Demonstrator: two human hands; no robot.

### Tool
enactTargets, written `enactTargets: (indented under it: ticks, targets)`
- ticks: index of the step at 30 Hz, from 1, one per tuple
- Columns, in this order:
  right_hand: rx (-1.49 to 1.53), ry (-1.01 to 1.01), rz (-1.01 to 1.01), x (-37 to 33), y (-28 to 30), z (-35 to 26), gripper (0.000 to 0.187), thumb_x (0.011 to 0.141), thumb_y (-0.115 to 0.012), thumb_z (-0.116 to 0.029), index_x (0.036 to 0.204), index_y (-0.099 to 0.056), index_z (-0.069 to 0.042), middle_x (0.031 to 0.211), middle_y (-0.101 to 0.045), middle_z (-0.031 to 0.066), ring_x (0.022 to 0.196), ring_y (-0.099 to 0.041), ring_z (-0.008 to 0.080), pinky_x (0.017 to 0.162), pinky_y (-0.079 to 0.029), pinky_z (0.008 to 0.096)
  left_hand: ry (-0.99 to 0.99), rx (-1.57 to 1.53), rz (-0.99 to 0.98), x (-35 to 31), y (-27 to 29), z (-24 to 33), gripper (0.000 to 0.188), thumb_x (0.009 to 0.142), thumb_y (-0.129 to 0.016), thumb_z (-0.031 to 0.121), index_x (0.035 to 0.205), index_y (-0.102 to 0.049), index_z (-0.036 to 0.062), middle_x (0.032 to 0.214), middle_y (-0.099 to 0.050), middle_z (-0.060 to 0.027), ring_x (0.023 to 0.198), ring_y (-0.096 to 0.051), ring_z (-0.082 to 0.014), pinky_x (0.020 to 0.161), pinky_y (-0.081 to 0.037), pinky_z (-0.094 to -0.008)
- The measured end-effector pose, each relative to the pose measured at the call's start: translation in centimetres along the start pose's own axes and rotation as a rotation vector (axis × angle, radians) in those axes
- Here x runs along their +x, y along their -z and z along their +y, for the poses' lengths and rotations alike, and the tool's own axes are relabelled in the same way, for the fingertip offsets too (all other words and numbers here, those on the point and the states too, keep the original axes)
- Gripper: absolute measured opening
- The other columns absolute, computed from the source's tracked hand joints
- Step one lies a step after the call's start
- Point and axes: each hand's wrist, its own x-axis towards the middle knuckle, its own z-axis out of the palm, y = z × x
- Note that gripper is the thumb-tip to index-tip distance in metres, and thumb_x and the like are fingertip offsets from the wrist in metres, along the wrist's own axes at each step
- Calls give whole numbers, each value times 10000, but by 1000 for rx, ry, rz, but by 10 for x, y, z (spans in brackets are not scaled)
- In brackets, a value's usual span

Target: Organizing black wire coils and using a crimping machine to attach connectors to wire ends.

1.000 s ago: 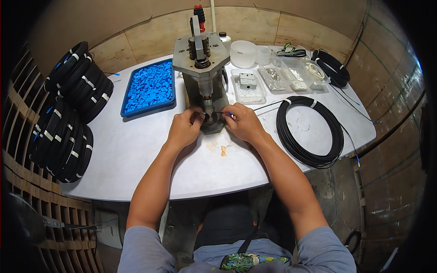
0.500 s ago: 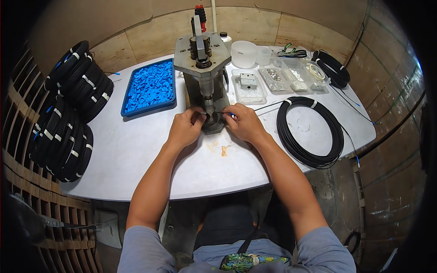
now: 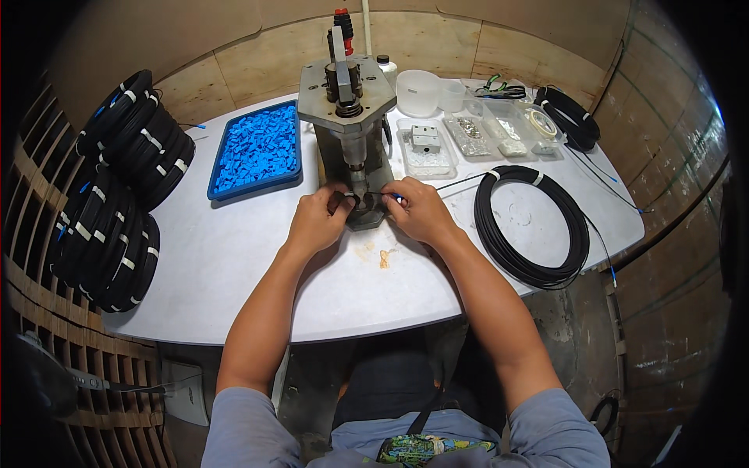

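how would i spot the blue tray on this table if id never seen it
Start at the grey metal press standing at the middle of the white table. Just to its left lies a shallow rectangular blue tray packed with small blue pieces. It is the only blue container; the trays right of the press are clear.

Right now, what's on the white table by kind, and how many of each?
Metal press: 1
Blue tray of blue parts: 1
Loose black cable coils, one large and one small: 2
Clear parts trays: about 4, hard to separate
White cups: 2
Total: about 10
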Motion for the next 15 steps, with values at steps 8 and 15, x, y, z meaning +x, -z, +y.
enactTargets:
  ticks: [8,15]
  targets:
    - [1,-18,-9,0,1,-3,151,920,-689,-185,1023,-727,-82,892,-670,150,765,-671,338,731,-543,435,-8,7,8,-1,0,-1,299,917,-714,190,1109,-686,-37,802,-741,-176,709,-729,-278,693,-561,-369]
    - [-1,-24,-12,0,2,-2,155,921,-690,-189,1021,-732,-77,893,-672,151,767,-672,336,735,-542,436,-5,-5,-1,0,-1,-1,297,917,-713,180,1117,-680,-37,814,-744,-178,713,-732,-276,698,-564,-369]
